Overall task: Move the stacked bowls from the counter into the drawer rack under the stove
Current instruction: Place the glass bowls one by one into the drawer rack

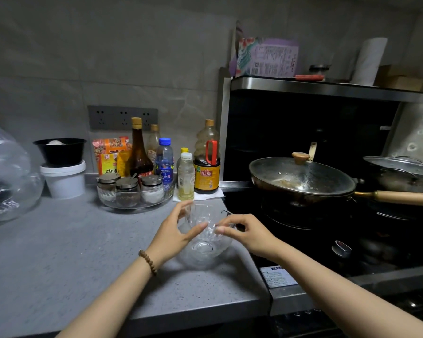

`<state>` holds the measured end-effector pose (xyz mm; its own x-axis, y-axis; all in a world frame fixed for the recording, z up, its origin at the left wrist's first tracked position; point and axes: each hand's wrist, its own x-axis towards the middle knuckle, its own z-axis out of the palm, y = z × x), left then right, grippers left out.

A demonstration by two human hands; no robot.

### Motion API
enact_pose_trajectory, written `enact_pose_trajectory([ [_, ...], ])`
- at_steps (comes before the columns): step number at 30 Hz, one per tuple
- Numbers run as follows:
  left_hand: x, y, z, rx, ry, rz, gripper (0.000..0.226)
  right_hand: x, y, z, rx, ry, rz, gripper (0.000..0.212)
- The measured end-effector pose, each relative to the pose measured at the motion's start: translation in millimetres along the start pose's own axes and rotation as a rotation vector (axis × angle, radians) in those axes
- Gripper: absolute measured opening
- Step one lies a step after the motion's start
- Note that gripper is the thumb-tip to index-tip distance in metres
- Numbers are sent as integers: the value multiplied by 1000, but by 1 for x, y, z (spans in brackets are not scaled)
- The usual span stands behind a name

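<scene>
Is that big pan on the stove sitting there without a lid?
No, a glass lid with a wooden knob covers the pan on the stove.

Bare left hand [174, 234], bare right hand [247, 236]. Forearms [122, 289] bare up to frame edge. Left wrist: bracelet [148, 262] of small round brown beads, single strand.

This is a home kitchen, shown by a grey speckled stone counter [59, 252] beside a black glass-topped stove [291, 242] carrying a glass-lidded wok with a wooden handle [300, 176], a large brown soy sauce bottle [206, 167], a round clear tray of lidded seasoning jars [134, 203] and a grey tiled wall [59, 57].
</scene>
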<state>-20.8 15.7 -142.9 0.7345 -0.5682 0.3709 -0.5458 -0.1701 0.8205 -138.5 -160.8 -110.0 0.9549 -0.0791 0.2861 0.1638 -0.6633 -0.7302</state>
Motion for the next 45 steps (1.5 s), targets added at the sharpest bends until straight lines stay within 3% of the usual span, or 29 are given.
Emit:
enact_pose_trajectory([
  [6,9,48,25,-375,-63,-74,125,-16,-18,-44,310,86,9,24],
  [9,9,72,56,-602,-134,-107,121,-37,-18,-68,360,77,84,29],
  [12,9,93,91,-664,-166,-121,108,-69,-10,-95,360,76,158,27],
  [15,7,110,128,-666,-246,-136,97,-105,2,-125,273,67,255,38],
  [20,-6,138,202,-662,-428,-197,96,-173,32,-168,190,118,342,54],
  [26,-35,159,296,-706,-629,-282,73,-249,69,-205,187,189,379,38],
  [32,-62,145,370,-597,-869,-405,85,-302,117,-213,301,183,518,24],
  [39,-86,105,439,-506,-961,-603,78,-322,180,-198,385,236,716,16],
  [45,-102,59,465,-281,-842,-498,70,-332,235,-180,456,324,902,22],
])
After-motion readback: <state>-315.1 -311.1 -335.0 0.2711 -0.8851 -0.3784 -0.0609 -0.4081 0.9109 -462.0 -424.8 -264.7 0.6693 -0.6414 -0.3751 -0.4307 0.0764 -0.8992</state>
